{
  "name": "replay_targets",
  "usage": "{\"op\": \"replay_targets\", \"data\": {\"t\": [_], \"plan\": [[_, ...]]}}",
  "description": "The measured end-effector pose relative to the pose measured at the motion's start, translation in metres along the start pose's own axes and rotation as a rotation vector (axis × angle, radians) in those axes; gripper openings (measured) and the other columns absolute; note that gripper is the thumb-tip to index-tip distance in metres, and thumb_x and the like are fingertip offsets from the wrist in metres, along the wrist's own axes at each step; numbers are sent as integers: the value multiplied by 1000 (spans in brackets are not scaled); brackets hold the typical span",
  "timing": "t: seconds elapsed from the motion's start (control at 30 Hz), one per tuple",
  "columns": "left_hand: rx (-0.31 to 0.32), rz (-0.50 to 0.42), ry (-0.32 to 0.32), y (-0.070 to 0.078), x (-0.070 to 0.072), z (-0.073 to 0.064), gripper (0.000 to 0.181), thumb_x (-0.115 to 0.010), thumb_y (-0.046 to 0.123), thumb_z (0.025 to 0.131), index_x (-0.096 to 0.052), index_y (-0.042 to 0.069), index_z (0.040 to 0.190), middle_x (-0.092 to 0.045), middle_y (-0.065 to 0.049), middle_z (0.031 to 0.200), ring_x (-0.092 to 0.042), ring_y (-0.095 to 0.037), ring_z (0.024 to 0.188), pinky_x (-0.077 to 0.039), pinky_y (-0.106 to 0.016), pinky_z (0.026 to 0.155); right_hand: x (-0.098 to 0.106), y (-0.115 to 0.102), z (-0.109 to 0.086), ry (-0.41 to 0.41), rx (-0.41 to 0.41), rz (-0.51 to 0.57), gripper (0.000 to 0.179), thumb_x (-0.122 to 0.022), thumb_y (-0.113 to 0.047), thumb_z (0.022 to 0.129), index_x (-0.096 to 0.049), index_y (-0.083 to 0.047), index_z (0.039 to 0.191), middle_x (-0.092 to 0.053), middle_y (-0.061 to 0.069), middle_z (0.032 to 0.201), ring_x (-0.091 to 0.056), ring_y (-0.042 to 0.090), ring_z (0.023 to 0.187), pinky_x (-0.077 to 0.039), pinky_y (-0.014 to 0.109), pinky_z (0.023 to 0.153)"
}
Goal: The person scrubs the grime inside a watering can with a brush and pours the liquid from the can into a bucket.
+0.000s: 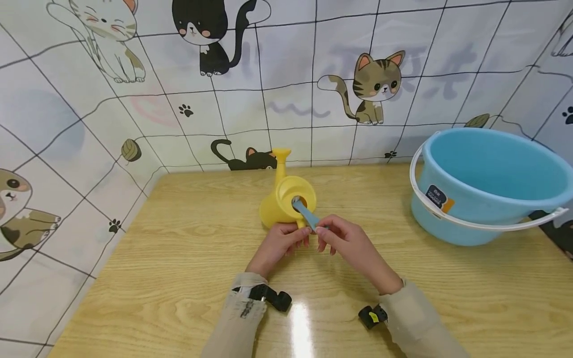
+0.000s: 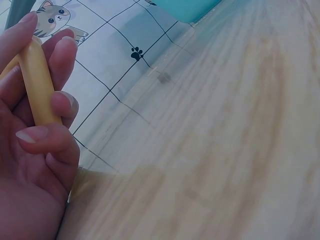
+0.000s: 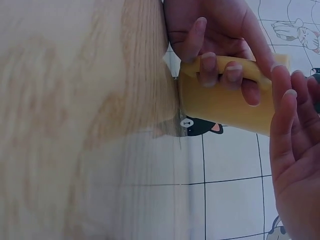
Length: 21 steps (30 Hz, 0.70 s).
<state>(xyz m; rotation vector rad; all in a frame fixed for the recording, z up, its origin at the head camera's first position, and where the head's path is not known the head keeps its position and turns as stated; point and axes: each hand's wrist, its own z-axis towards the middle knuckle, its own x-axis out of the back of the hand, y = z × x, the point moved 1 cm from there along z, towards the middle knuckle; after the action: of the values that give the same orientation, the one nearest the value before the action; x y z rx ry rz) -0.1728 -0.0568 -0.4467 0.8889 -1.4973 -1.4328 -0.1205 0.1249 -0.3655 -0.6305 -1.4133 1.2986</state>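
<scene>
A yellow watering can [image 1: 270,211] stands on the table, its round opening tilted towards me and its spout pointing away. My left hand [image 1: 279,243] grips its handle, and in the left wrist view the fingers curl round that yellow handle [image 2: 39,90]. My right hand [image 1: 349,243] pinches the near end of a slim blue-grey tool [image 1: 306,214]. The tool's far end reaches into the can's opening, so its kind cannot be told. In the right wrist view, the right hand [image 3: 297,165] is beside the can body [image 3: 225,102] and hides the tool.
On the right stands a light blue bucket [image 1: 474,219] with a white handle [image 1: 474,227] hanging across its front. The wood-grain table [image 1: 179,278] meets a cat-patterned wall covering [image 1: 286,64] at the back and left.
</scene>
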Motion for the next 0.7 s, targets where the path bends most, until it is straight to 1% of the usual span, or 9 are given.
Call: {"op": "replay_targets", "data": {"t": [0.23,0.33,0.43,0.57,0.67,0.7], "plan": [[10,1,9,0,-1,1,39,-61,48,79,-66,9,74,-53,-23,73,-33,-22,46,-27,-24,40,0,4,1,26,8,23,13,-49,-19,93,-55,-8,98,-58,13,83,-59,29,71,-48,36,56],[14,-3,7,0,-1,0,40,-61,48,79,-66,9,74,-53,-22,73,-32,-22,46,-27,-24,39,0,14,3,25,5,33,14,-50,-22,92,-55,-10,98,-58,13,85,-59,28,72,-48,38,56],[20,-3,4,-1,-1,0,38,-61,47,79,-66,9,75,-53,-21,72,-33,-21,46,-27,-24,39,-1,26,5,28,9,26,16,-50,-28,92,-55,-14,99,-59,12,87,-59,27,72,-48,36,55],[22,-4,-4,-1,0,1,37,-61,43,82,-65,7,76,-53,-24,74,-32,-21,46,-27,-24,40,-1,34,6,53,36,-4,17,-49,-32,92,-55,-18,100,-61,7,81,-58,30,70,-47,35,54],[23,-10,-13,3,0,0,37,-60,38,84,-65,2,77,-51,-28,76,-32,-24,47,-26,-24,40,-1,33,6,77,37,-23,17,-50,-34,91,-55,-21,99,-61,4,75,-58,30,68,-47,38,54],[22,-13,-18,6,0,-1,38,-60,37,84,-64,0,78,-51,-28,76,-31,-25,47,-26,-24,40,-1,31,6,88,31,-31,17,-51,-34,90,-56,-21,99,-62,3,76,-58,29,68,-47,38,54]]}}
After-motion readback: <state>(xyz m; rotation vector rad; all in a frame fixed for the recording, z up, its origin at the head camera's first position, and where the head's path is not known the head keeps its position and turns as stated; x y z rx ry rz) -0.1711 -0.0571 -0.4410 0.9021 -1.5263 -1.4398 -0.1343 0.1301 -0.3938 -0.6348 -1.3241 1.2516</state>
